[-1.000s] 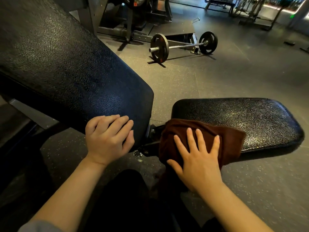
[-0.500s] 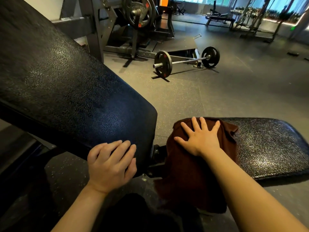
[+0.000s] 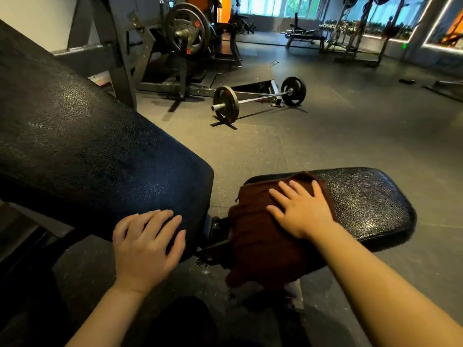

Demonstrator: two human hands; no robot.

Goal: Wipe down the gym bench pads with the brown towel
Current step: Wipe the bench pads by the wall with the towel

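Brown towel (image 3: pixel 263 236) lies over the near end of the seat pad (image 3: pixel 363 199), at 5 o'clock in view, its tail hanging off the edge. Right hand (image 3: pixel 303 211) presses it flat, grip wide, fingers spread. Left hand (image 3: pixel 147 246) rests loosely curved on the back pad (image 3: pixel 87 151) at 7 o'clock (holding nothing). Judged early: most of both bench pads appears unwiped.

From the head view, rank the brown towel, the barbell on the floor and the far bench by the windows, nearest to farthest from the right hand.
1. Brown towel, directly under the right hand.
2. Barbell, on the floor ahead.
3. Far bench, by the back windows.
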